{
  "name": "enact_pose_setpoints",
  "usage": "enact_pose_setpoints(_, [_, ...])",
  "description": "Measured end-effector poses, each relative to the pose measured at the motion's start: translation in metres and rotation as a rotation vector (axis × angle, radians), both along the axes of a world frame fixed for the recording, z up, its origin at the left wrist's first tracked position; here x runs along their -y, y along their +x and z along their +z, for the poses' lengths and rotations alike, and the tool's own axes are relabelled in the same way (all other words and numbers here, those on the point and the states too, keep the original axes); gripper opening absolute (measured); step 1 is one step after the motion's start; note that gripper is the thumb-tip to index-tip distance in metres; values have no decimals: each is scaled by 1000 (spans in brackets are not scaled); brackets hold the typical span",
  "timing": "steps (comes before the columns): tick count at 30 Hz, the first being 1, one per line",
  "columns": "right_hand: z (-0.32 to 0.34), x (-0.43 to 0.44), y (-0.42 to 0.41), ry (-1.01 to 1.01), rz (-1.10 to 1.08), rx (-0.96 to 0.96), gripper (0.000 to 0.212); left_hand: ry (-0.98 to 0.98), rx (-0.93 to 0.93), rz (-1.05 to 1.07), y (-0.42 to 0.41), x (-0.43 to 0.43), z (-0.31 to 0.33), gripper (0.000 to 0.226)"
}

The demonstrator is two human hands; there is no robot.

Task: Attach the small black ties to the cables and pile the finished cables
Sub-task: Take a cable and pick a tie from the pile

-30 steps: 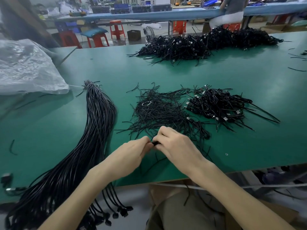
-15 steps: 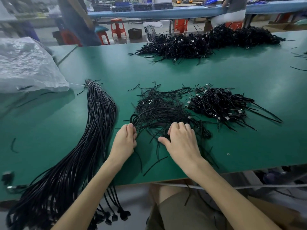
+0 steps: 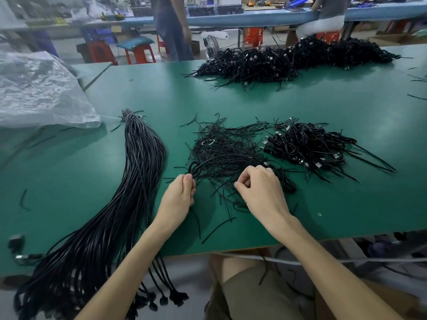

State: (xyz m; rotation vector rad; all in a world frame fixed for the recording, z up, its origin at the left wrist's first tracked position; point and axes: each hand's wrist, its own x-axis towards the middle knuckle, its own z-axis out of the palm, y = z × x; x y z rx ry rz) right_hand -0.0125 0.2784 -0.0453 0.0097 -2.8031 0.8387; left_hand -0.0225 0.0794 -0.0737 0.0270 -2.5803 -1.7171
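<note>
My left hand (image 3: 181, 195) grips a looped black cable (image 3: 193, 166), right hand (image 3: 261, 188) pinches thin black ties (image 3: 221, 148); small tied cable heap (image 3: 307, 146) done, huge loose black cable bundle (image 3: 138, 181) still to go lol.

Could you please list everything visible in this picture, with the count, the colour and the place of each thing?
long bundle of thick black cables: one, black, left on the table, its ends hanging over the near edge
loose heap of thin black ties: one, black, centre
small pile of coiled black cables: one, black, right of the ties
large pile of coiled black cables: one, black, far side
flat green table: one, green, under everything
crumpled clear plastic bag: one, clear, far left
red plastic stools: several, red, behind the table
left hand: one, grips a looped black cable at the heap's left edge
right hand: one, fingers curled over the ties, grip unclear
</note>
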Motion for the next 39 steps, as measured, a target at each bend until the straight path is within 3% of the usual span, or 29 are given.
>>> enact_pose_setpoints(5, [4,3,4,-311,42,-88,13,-37,-15,2,0,1,-2,39])
enact_pose_setpoints(13, [9,18,16,-536,50,-255,13,42,21,74,-6,0,-7,39])
enact_pose_setpoints(18, [4,31,27,-688,95,-87,12,-52,-26,47,-6,-2,-5,37])
enact_pose_setpoints(23, [5,41,19,-845,46,130,16,-165,-96,-157,7,-2,11,37])
enact_pose_setpoints(29, [10,42,23,-1103,62,294,19,-97,-55,-264,16,-10,29,38])
enact_pose_setpoints(33, [11,37,25,-1141,65,359,24,1,-17,-256,21,-19,31,38])
enact_pose_setpoints(39, [7,34,26,-1132,89,355,16,221,124,-164,26,-27,34,37])
